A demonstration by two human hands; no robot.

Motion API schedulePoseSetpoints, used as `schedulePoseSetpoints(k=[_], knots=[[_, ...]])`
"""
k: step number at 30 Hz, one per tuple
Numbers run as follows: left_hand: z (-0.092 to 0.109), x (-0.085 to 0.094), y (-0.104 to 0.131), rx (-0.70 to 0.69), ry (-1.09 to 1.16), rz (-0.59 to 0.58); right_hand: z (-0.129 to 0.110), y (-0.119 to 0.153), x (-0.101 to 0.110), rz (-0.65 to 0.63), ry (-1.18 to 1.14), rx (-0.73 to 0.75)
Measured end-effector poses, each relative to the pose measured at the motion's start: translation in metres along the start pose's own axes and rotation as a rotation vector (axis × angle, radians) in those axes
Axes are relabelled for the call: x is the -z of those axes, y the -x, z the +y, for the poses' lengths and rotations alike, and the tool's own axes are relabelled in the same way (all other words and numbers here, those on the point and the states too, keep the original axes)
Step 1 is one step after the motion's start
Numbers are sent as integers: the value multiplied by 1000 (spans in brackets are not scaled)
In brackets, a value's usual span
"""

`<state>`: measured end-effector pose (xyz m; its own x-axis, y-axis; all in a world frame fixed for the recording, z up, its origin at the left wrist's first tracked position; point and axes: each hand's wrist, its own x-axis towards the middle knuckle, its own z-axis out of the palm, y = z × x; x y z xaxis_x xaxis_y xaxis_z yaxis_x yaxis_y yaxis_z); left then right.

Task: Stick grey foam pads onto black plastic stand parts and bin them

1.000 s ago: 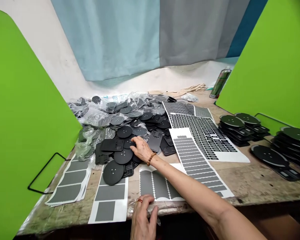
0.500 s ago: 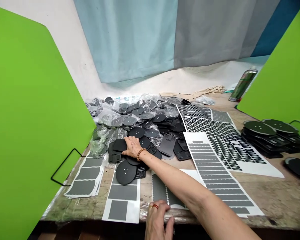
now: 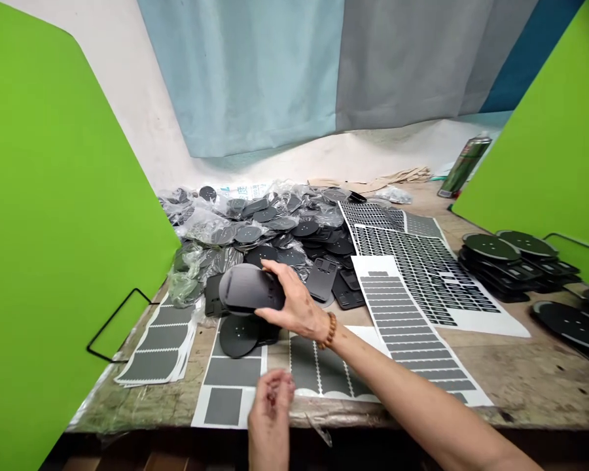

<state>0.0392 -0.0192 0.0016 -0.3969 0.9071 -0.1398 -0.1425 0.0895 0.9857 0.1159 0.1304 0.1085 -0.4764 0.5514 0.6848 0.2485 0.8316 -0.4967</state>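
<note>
My right hand (image 3: 298, 302), with a beaded bracelet at the wrist, grips a black phone stand (image 3: 248, 288) by its right end. Its smooth plate, with a rounded disc edge showing behind, is held above other stands. Below it lies a round black disc (image 3: 239, 337) of another stand, resting on a sheet of grey stickers (image 3: 238, 371). Near the front table edge, my left hand (image 3: 271, 402) is raised with its fingers curled in, slightly blurred; nothing shows in them. Between the hands lies another sheet of grey stickers (image 3: 331, 373).
A heap of black stands in plastic bags (image 3: 248, 234) fills the back left. Sticker sheets (image 3: 405, 314) cover the middle right, with stacked stands (image 3: 493, 265) beyond. A spray can (image 3: 464, 165) leans at the back. Green panels (image 3: 53, 216) flank the table.
My right hand has lifted a stand off the heap's front and brought it towards me. My left hand has come up and left from the table edge, its fingers now curled. The view shifted slightly.
</note>
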Motion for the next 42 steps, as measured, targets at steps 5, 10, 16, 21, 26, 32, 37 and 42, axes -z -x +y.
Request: schedulePoseSetpoints(k=[5, 10, 16, 21, 26, 32, 37, 42], knots=[[37, 4, -8, 80, 483, -48, -25, 71, 33, -1, 79, -109], [50, -14, 5, 103, 485, -132, -42, 120, 35, 81, 142, -282], [43, -35, 21, 167, 403, -262, -55, 157, 29, 170, 190, -380], [42, -37, 23, 230, 396, -270, -66, 174, 41, 146, -33, -545], [40, -38, 27, 282, 456, -225, -75, 182, 47, 166, -578, -891], [33, -25, 30, 371, 481, -117, -76, 177, 40, 49, -744, -947], [50, 20, 18, 470, 504, 103, -68, 160, 21, -43, -636, -913], [78, 81, -6, 428, 633, 266, -62, 136, -19, -161, -387, -664]])
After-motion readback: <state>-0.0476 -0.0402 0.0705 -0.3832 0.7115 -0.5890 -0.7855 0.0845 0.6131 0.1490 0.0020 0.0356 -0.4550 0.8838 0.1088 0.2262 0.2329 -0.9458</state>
